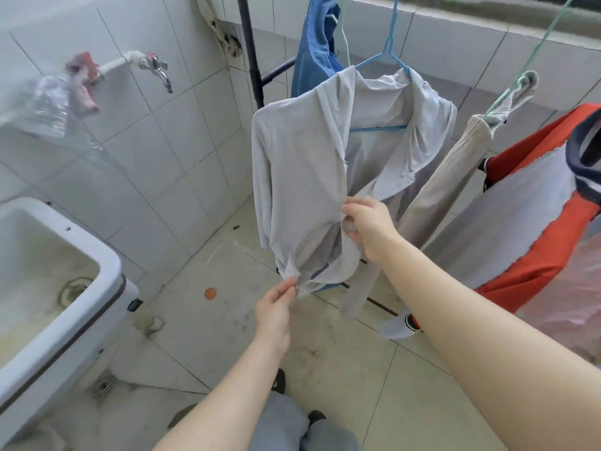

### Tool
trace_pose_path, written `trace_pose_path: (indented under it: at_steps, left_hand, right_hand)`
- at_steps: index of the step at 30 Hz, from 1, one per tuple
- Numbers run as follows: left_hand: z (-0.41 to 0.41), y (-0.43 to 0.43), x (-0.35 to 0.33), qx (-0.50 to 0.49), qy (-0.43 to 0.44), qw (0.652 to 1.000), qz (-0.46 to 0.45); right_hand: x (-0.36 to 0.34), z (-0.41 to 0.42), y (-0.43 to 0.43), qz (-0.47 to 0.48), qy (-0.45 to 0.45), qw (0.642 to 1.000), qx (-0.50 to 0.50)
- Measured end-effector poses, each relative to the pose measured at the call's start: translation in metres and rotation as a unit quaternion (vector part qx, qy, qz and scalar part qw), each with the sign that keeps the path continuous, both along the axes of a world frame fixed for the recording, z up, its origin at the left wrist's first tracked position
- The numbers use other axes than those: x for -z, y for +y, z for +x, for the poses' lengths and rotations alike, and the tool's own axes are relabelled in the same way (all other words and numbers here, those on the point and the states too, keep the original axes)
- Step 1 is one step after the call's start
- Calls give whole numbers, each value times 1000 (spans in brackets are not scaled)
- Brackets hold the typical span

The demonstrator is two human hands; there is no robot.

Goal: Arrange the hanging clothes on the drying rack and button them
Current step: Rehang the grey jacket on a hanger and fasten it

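From the head view, the only one I have, the grey shirt (pixel 302 177) hangs open-fronted on a blue hanger (pixel 387 50), between a blue garment (pixel 312 53) behind it and a beige knit sleeve (pixel 445 190) just beside it. My left hand (pixel 276 307) pinches the bottom corner of the shirt's hem between thumb and fingertips, the other fingers loose. My right hand (pixel 367 226) has its fingers curled round the front edge about halfway up, bunching the cloth. I cannot make out any button or buttonhole; they are too small or folded under. The main risk, I judge, is tugging downward: the shirt sits skewed on the hanger, so a hard pull could drag a shoulder off or swing the hook loose. Misaligned front edges would also put buttons in the wrong holes. Room is tight to the right, where the knit sleeve and a red and grey jersey (pixel 527 222) crowd my forearm and could snag. To the left there is open space up to the black rack pole (pixel 250 53) and tiled wall, with the sink (pixel 107 271) well apart.
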State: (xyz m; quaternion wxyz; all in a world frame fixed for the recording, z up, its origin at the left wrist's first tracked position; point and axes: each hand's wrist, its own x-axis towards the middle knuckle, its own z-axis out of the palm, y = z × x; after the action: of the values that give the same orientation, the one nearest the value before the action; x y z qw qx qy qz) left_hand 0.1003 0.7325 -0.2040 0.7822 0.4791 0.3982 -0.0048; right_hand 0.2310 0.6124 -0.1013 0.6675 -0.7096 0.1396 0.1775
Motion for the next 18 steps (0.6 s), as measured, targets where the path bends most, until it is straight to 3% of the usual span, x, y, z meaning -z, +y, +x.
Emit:
trace_pose_path:
  at_steps: [4,7,9,13,18]
  left_hand:
    - [-7,7,-13,-45,-48,997,-44]
    - [-7,5,-18,-36,-51,995,-74]
    - [-6,3,-19,-27,-48,994,-95]
    - [-7,-1,-18,-24,-34,991,-127]
    - [-4,-2,-17,-9,-5,992,-127]
  right_hand:
    - [21,-23,10,-66,-69,990,-99]
    - [34,-47,14,-172,-125,961,-176]
    - [44,-67,14,-242,-204,917,-244]
    - [56,-92,9,-366,-342,783,-368]
    - [52,-91,3,-402,-453,714,-350]
